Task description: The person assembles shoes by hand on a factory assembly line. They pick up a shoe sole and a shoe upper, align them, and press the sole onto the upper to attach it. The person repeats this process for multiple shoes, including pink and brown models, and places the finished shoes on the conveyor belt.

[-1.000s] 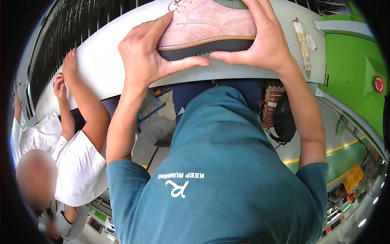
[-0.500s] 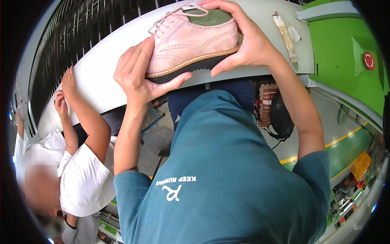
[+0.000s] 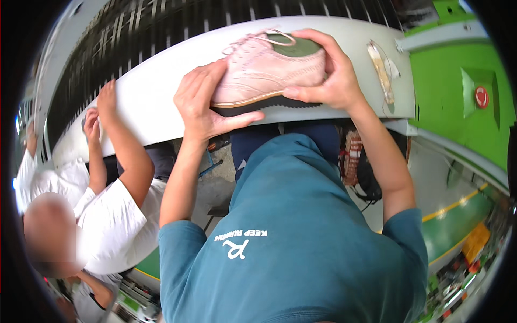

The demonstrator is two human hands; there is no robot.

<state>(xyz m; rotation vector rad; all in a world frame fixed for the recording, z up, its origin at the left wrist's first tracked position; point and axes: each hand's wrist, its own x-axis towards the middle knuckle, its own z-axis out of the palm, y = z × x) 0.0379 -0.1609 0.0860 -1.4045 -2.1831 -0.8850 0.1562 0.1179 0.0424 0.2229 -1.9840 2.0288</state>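
Between my two hands I hold a pink lace-up shoe [image 3: 269, 72] with a dark ridged sole, a tan welt and a green insole. Its toe points left and its heel right. My left hand [image 3: 202, 99] grips the toe end, fingers along the upper and thumb stretched below the sole. My right hand [image 3: 336, 75] is wrapped round the heel, with its thumb on the side near the sole and its fingers behind the collar. Thin pink laces are tied over the tongue. The shoe is held above the near part of a white worktop [image 3: 156, 91].
A strip-shaped tool or wrapped bar [image 3: 381, 72] with a thin cord lies on the worktop's right. Beyond it stands a green machine [image 3: 458, 91] with a red button [image 3: 481, 97]. Dark slatted rollers [image 3: 161, 21] run along the far edge. A co-worker in white [image 3: 113, 226] sits at left.
The shoe has come closer to me and a little to the right, held in both hands. My right thumb now lies on the shoe's side. The whole view has shifted slightly.
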